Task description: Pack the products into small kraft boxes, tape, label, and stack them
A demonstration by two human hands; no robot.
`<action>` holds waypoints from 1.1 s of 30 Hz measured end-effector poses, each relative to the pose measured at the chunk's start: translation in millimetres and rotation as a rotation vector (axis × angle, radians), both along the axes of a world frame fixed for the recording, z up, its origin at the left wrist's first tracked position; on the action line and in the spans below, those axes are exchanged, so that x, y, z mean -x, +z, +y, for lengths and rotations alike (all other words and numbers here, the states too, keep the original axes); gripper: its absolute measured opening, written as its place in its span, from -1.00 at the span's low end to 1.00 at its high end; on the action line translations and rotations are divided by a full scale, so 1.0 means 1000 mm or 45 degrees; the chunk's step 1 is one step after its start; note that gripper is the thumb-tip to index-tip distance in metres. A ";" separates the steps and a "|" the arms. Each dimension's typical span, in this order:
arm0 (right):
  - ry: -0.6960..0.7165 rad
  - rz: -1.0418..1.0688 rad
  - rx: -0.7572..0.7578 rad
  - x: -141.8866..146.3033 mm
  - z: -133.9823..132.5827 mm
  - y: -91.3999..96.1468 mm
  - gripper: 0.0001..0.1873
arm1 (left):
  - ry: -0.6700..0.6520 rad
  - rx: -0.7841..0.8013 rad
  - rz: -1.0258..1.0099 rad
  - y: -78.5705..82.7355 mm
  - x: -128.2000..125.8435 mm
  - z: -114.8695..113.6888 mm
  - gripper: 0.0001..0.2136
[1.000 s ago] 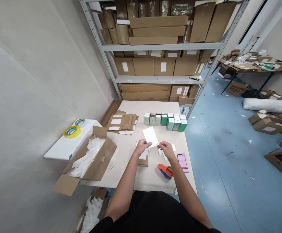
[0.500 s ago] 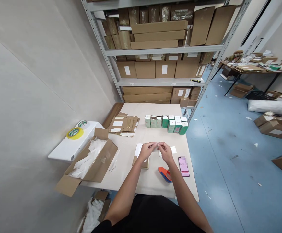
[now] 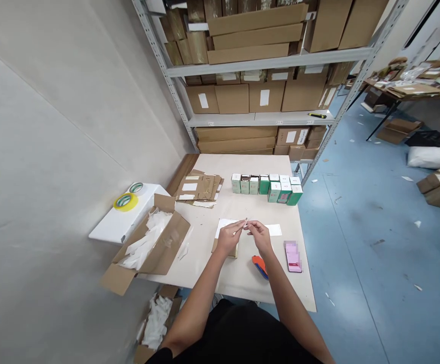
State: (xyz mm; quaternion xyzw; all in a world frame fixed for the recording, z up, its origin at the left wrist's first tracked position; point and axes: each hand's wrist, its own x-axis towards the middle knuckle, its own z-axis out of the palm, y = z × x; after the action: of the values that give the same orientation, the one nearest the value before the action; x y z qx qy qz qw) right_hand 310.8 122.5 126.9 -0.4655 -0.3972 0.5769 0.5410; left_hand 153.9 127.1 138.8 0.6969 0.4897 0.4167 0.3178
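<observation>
My left hand (image 3: 229,237) and my right hand (image 3: 260,236) meet fingertip to fingertip above the table. Both are pinched closed at a small pale piece (image 3: 246,222), too small to name. Partly beneath my left hand lies a flat cardboard package (image 3: 233,252) with white paper (image 3: 223,223) at its far side. A white slip (image 3: 274,230) rests just past my right hand. An orange and blue tool (image 3: 258,264), partly hidden by my right forearm, lies closer to me.
Green and white boxes (image 3: 273,191) stand toward the back right. A phone (image 3: 293,256) lies near the right edge. Flattened cardboard (image 3: 201,188) sits at back left. An open carton (image 3: 169,243) of white packing and yellow tape (image 3: 125,201) are left; a loaded shelf (image 3: 254,120) stands behind.
My fingertips have shifted around the small pale piece, which now pokes up between them. A white strip that hung below my right fingers no longer shows. The whole view has shifted slightly.
</observation>
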 end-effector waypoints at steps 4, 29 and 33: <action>0.031 -0.006 -0.025 0.000 -0.001 0.009 -0.69 | 0.071 -0.186 0.188 -0.002 -0.001 -0.002 -0.67; -0.080 -0.053 -0.082 0.003 -0.007 0.028 -0.80 | 0.065 -0.241 0.263 -0.002 -0.006 -0.003 -0.68; -0.088 -0.037 -0.081 0.003 -0.007 0.028 -0.80 | 0.035 -0.238 0.247 -0.002 -0.006 -0.003 -0.68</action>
State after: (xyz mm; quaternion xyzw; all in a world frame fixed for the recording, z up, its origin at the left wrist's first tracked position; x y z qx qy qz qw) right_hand 307.9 115.4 155.3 -0.4696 -0.4069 0.5382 0.5695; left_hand 160.3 124.2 137.0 0.7537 0.4867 0.3953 0.1970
